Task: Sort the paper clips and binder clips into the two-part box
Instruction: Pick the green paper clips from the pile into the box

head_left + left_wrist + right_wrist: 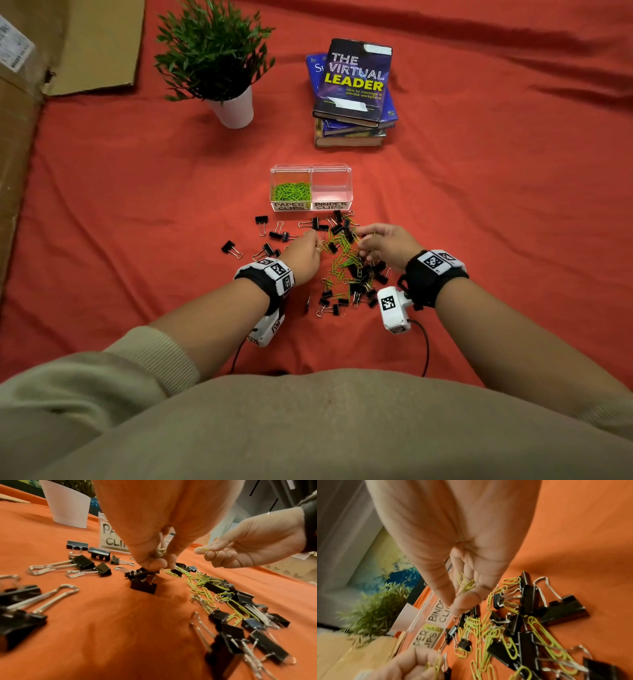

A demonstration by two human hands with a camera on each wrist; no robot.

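The clear two-part box (349, 202) stands on the red cloth. Its left part, labelled PAPER CLIPS, holds green paper clips (291, 192); its right part, labelled BINDER CLIPS, shows nothing inside. In front lies a mixed pile of green paper clips (346, 262) and black binder clips (371, 272). My left hand (313, 243) is at the pile's left edge, its fingers curled round a few green paper clips (160, 552), with the fingertips down on a binder clip (143, 573). My right hand (368, 241) hovers over the pile and grips green paper clips (464, 584) in curled fingers.
More binder clips (262, 221) lie scattered left of the pile. A potted plant (233, 106) stands at the back left and a stack of books (352, 99) behind the box. Cardboard (20, 144) runs along the left edge. Wrist camera cables trail towards my body.
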